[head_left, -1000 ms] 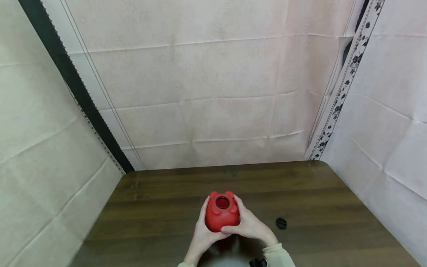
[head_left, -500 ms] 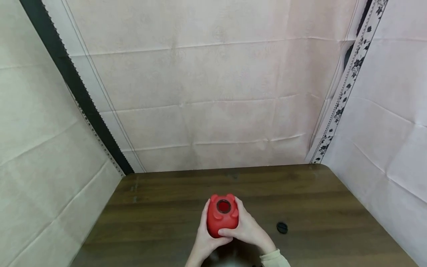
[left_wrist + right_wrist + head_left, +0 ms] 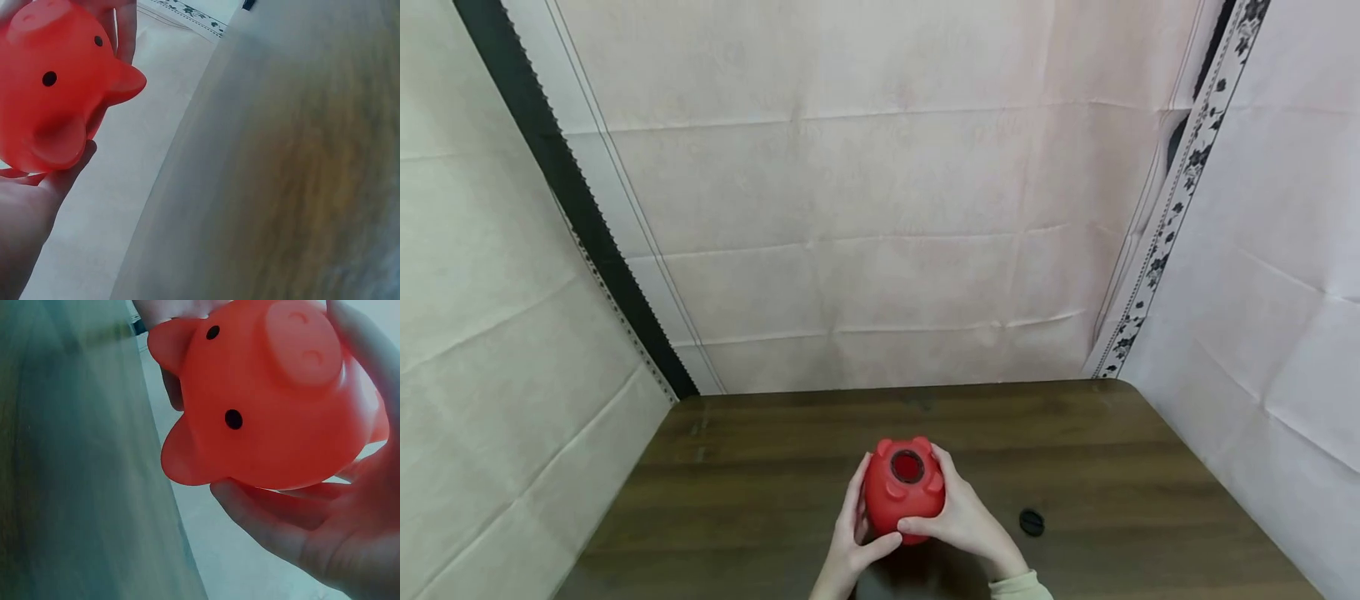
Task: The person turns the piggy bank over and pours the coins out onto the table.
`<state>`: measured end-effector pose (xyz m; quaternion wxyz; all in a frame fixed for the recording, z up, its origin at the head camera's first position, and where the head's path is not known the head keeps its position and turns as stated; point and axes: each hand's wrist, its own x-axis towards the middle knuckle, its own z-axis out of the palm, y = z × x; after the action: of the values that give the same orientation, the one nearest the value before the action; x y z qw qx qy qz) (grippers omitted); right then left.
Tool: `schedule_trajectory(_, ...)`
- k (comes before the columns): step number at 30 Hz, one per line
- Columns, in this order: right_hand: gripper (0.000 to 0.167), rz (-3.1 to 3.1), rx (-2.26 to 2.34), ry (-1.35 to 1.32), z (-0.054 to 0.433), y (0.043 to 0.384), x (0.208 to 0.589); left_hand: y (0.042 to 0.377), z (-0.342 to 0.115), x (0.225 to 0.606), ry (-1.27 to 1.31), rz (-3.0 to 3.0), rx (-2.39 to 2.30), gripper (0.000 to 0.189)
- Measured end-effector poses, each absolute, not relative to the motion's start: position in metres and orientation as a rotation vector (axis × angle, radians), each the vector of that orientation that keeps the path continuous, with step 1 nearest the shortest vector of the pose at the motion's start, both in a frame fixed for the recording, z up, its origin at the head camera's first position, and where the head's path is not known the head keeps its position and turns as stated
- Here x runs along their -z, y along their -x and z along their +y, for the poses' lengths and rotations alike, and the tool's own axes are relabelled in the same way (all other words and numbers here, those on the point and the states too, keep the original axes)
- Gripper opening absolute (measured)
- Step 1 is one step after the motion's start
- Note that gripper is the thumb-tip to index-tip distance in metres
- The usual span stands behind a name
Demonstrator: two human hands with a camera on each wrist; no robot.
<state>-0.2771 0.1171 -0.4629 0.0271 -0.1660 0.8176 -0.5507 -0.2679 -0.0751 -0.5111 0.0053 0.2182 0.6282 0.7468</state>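
A red piggy bank [image 3: 904, 498] is held up between both hands, over the wooden table. Its underside, with stubby feet and a round dark-rimmed hole, faces the head camera. The snout, black eyes and ears show in the right wrist view. My left hand [image 3: 848, 542] holds its left side, fingers along the body and thumb at the lower end; a gap shows between palm and bank. My right hand [image 3: 962, 521] grips the right side, thumb across the lower front, fingers curled around the far edge. A black slotted plug [image 3: 1032, 522] lies on the table to the right.
The brown wooden table [image 3: 760, 500] has rounded far corners. Creased pale cloth [image 3: 880, 192] hangs behind it, and similar sheets stand on the left and right, one with a floral border [image 3: 1165, 242].
The left thumb has drawn back leftward, and a gap has opened between the left palm and the piggy bank. The bank has turned slightly. The plug stays on the table.
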Motion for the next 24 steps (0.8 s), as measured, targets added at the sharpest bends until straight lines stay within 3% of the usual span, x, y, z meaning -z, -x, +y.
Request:
schedule_trajectory(12, 0.093, 2.472, 1.729, 0.478, 0.119, 0.278, 0.47, 0.269, -0.087, 0.514, -0.661, 1.943, -2.36, 0.061)
schedule_trajectory(24, 0.095, 2.46, 1.819, 0.511, 0.12, 0.272, 0.449, 0.271, -0.081, 0.507, -0.564, 1.766, -2.282, 0.063)
